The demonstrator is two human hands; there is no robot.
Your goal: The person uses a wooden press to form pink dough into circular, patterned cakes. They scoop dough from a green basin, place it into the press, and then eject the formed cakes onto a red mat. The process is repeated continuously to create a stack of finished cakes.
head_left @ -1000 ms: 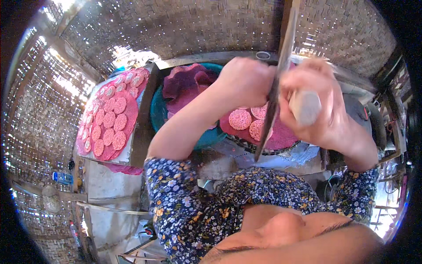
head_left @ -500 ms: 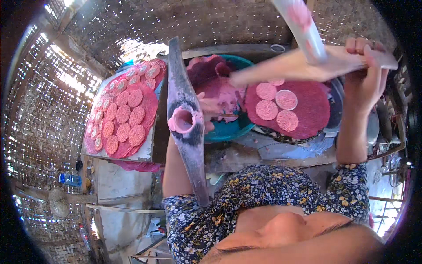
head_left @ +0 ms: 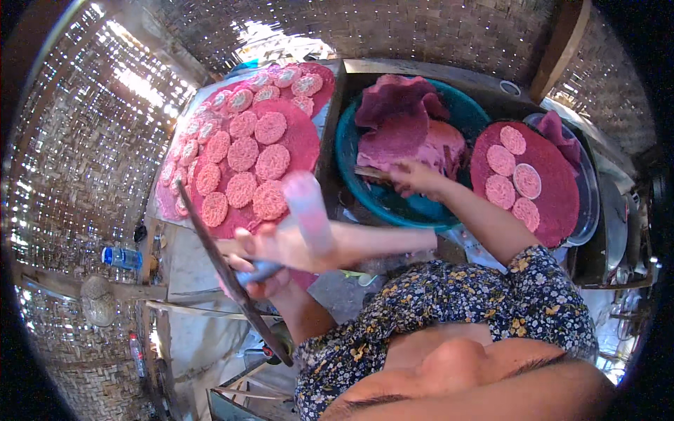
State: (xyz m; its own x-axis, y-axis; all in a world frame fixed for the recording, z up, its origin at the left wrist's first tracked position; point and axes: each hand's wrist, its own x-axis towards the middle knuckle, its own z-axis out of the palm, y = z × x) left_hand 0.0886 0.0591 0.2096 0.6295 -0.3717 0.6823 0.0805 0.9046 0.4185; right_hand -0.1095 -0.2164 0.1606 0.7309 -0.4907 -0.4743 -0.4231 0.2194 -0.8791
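Pale presser (head_left: 375, 242) now in left hand (head_left: 270, 282)

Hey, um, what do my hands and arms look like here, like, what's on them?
Your left hand and right hand wear no gloves. The short sleeves are dark blue with small white and yellow flowers. No watch shows; blur hides whether there are rings.

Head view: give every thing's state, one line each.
Dark press bar: held, slanting
Pale press bar: held, blurred
Plunger: smeared pink
Left hand: closed on both bars
Dough: partly covered
Right hand: at dough, grip unclear
Cloth: crumpled over dough
Teal basin: holding dough
White ring: filled
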